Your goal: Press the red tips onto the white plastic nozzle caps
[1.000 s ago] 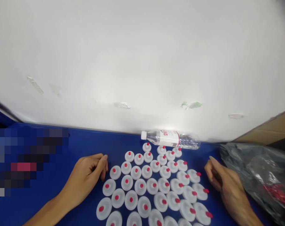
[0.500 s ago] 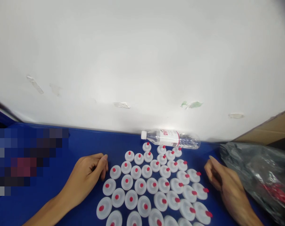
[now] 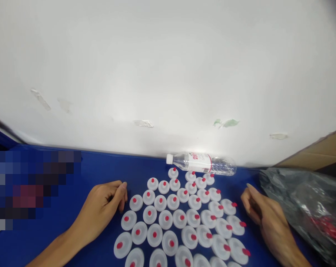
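Observation:
Several white round caps with red tips (image 3: 179, 218) stand in close rows on the blue table (image 3: 106, 170). My left hand (image 3: 102, 209) rests on the table just left of the caps, fingers curled in loosely, nothing visible in them. My right hand (image 3: 263, 218) lies at the right edge of the group, fingers curled, thumb pointing up and left, apart from the nearest cap (image 3: 229, 207). What lies under its palm is hidden.
A clear plastic water bottle (image 3: 202, 164) lies on its side against the white wall (image 3: 168, 74) behind the caps. A dark plastic bag (image 3: 309, 207) with red pieces inside sits at the right, a cardboard box (image 3: 323, 152) behind it. A blurred patch covers the left.

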Demonstrator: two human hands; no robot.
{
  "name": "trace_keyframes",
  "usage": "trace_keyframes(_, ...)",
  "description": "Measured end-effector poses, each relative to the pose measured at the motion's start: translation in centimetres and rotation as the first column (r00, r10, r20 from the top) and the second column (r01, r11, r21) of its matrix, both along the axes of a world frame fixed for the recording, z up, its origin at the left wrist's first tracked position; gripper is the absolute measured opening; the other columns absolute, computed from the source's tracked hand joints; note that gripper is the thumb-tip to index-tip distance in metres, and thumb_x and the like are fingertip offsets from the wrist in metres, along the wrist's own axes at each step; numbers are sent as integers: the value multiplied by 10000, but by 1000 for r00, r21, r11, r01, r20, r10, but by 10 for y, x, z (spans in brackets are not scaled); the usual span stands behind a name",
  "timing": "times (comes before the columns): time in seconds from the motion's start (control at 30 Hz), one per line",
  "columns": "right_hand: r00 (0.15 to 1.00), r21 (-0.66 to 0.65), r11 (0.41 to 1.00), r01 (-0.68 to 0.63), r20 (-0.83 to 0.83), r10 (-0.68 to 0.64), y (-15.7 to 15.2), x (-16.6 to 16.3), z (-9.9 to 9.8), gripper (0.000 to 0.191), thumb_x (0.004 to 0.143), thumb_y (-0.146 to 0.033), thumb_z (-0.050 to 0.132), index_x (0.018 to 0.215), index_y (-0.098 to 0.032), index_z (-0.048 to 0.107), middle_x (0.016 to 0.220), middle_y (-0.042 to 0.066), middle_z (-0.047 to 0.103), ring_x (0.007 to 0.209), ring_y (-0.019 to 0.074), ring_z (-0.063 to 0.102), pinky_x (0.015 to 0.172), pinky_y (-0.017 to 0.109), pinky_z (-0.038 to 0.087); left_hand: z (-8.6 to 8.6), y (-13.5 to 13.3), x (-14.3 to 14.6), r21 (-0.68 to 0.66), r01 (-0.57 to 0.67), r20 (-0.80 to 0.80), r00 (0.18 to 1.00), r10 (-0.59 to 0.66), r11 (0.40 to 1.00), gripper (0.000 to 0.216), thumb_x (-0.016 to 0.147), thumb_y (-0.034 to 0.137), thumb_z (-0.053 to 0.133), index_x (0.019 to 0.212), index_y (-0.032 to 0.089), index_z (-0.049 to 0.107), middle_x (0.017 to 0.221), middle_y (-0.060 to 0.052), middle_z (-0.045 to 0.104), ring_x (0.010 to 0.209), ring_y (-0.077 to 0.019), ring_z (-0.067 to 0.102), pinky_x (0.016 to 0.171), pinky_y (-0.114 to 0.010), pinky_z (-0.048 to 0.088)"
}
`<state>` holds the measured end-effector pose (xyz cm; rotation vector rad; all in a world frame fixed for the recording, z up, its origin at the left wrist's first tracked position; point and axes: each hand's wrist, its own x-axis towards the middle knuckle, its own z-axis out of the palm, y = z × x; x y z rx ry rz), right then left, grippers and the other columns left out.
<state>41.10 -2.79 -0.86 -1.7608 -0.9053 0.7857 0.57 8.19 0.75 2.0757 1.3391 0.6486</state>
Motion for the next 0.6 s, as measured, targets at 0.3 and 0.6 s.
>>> trace_keyframes(0.3, 1000, 2, 1000, 4, 4, -4, 1, -1, 0, 680, 941, -781, 522, 558, -220, 490, 533, -35, 304, 523, 127, 261, 512, 313, 208, 0, 1, 1, 25, 5, 1, 1000, -5, 1000, 694, 1092, 491, 356, 500, 224, 601, 652, 10, 676, 547, -115, 565, 597, -243, 431)
trace_keyframes(0.6, 1000, -10, 1000, 6, 10, -6, -1, -1, 0, 688, 918, -807, 532, 554, -225, 483, 541, -33, 294, 539, 136, 258, 533, 324, 213, 0, 1, 1, 23, 0, 2, 1000, 0, 1000, 693, 1096, 480, 357, 502, 223, 606, 663, 5, 688, 569, -118, 592, 599, -242, 435)
